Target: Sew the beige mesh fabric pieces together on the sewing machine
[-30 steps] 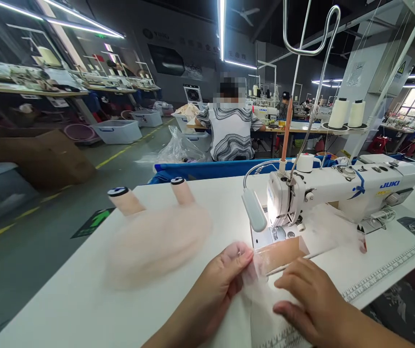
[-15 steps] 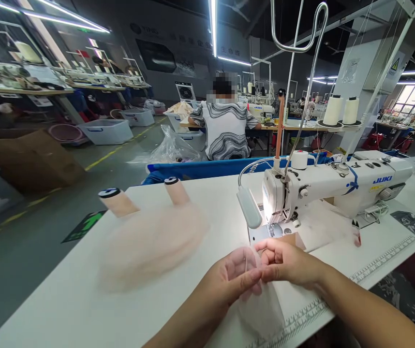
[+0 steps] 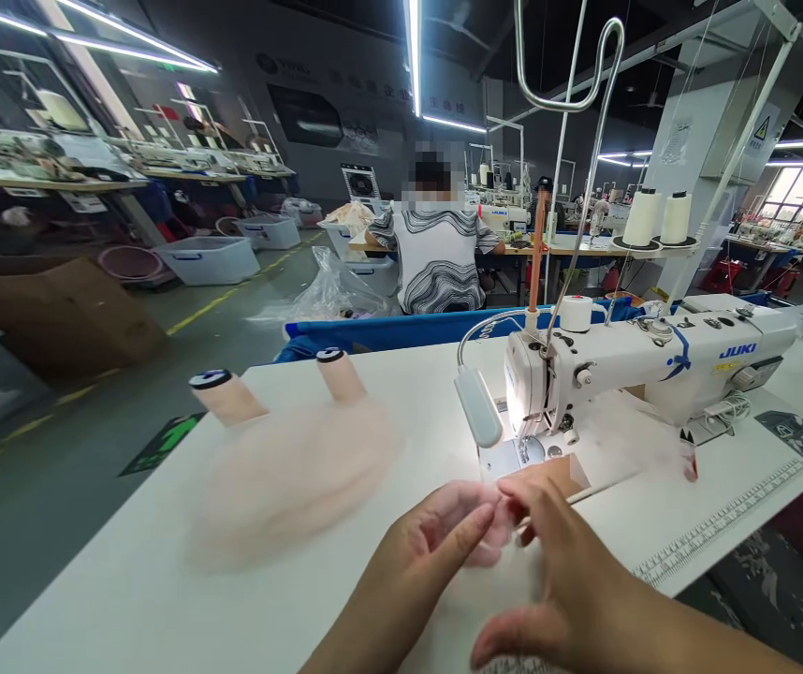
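My left hand (image 3: pixel 436 543) and my right hand (image 3: pixel 556 580) meet over the white table (image 3: pixel 127 599), just in front of the sewing machine (image 3: pixel 647 365). Both pinch a thin, almost clear pale piece of mesh fabric (image 3: pixel 492 534) between fingertips. The fabric hangs down between the hands toward the table edge. A brown paper strip (image 3: pixel 556 473) lies on the machine bed right behind my fingers. A heap of pale pink mesh (image 3: pixel 289 477) lies to the left of my hands.
Two pink thread cones (image 3: pixel 226 393) lie at the far left of the table. Two white cones (image 3: pixel 658 220) stand on a rack behind the machine. A ruler strip (image 3: pixel 717 529) runs along the front edge. A person in a striped shirt (image 3: pixel 440 257) sits ahead.
My right hand lifted from the table to meet the left, then slid lower and nearer with the sheer fabric pinched between both. The camera view shifted slightly.
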Action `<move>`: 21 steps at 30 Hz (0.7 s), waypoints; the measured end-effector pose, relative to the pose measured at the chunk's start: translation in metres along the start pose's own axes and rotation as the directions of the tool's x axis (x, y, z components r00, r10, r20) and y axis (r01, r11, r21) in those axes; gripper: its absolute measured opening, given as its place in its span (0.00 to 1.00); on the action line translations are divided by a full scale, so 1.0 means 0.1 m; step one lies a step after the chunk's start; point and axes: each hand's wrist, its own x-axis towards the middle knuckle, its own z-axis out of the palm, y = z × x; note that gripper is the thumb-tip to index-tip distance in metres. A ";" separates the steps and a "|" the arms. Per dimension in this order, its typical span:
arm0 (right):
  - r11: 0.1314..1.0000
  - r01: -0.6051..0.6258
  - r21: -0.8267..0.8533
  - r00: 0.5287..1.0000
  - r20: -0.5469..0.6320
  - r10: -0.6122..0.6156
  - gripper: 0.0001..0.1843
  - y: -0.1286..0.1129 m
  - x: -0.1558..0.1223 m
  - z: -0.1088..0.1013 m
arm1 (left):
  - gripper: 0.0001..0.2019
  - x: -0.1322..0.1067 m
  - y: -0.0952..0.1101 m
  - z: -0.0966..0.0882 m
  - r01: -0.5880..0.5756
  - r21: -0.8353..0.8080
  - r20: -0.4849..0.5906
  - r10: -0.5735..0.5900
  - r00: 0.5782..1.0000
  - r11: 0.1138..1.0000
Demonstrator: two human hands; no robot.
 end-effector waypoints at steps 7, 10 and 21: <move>0.803 -0.308 0.511 0.948 0.090 0.306 0.34 0.15 0.09 0.11 | 0.36 0.04 -0.01 -0.29 -0.043 0.154 -0.258 0.082 0.963 0.987; 0.680 -0.351 0.644 0.930 0.159 0.330 0.37 0.17 0.11 0.08 | 0.43 0.16 -0.14 -0.35 0.062 0.169 -0.162 -0.034 0.986 0.984; 0.868 -0.060 -0.492 0.998 -0.052 0.040 0.18 0.33 0.02 -0.30 | 0.12 0.37 -0.31 -0.26 -0.350 0.707 -0.136 0.604 0.785 0.614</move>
